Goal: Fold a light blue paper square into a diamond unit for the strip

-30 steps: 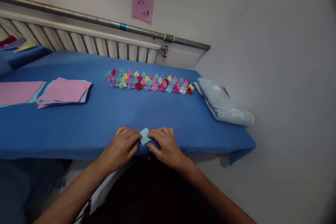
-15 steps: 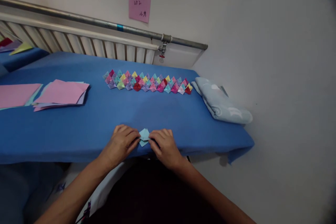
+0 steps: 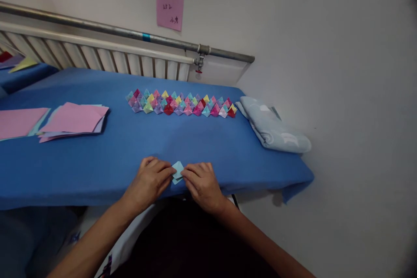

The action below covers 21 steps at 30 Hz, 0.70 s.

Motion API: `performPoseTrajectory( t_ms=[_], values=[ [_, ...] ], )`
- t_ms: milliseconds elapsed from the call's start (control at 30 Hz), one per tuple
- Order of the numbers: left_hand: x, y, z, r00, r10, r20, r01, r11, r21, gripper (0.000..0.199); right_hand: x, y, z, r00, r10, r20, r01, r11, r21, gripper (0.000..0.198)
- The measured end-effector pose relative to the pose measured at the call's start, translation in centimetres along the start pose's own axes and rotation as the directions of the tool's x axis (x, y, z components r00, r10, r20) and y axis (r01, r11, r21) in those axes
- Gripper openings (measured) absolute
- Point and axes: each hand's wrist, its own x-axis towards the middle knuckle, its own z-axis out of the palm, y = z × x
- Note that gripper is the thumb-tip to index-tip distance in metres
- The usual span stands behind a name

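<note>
A small light-blue folded paper (image 3: pixel 177 169) lies near the front edge of the blue-covered table (image 3: pixel 130 147), its layers making a diamond shape. My left hand (image 3: pixel 150 181) pinches its left corner between thumb and fingers. On the opposite side, my right hand (image 3: pixel 202 184) grips the right corner, fingers closed. Parts of the paper's side corners are hidden under my fingertips. Farther back, several small folded paper pieces (image 3: pixel 182 104) in many colours stand in close rows.
Stacks of coloured paper sheets (image 3: pixel 74 118) lie at the left. A folded pale blanket (image 3: pixel 275 130) rests at the table's right end. Behind stand a white radiator (image 3: pixel 97 54) and a metal pipe (image 3: pixel 107 27). A pink note (image 3: pixel 170 9) hangs on the wall.
The paper's upper layer looks flatter and more evenly diamond-shaped than before, and my fingers have closed in slightly on its sides. The whole view has shifted slightly.
</note>
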Motion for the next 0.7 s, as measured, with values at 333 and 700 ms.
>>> performPoseTrajectory(
  t_ms=[333, 700],
  values=[
    [0.71, 0.41, 0.03, 0.995, 0.004, 0.099, -0.008, 0.999, 0.039, 0.034, 0.09, 0.07, -0.21, 0.999, -0.009, 0.042, 0.009, 1.000, -0.004, 0.018],
    [0.79, -0.02, 0.47, 0.995, -0.003, 0.103, 0.000, 0.999, 0.034, 0.028, -0.12, -0.42, 0.26, 0.996, 0.057, -0.063, -0.058, 0.998, -0.009, 0.015]
  ],
)
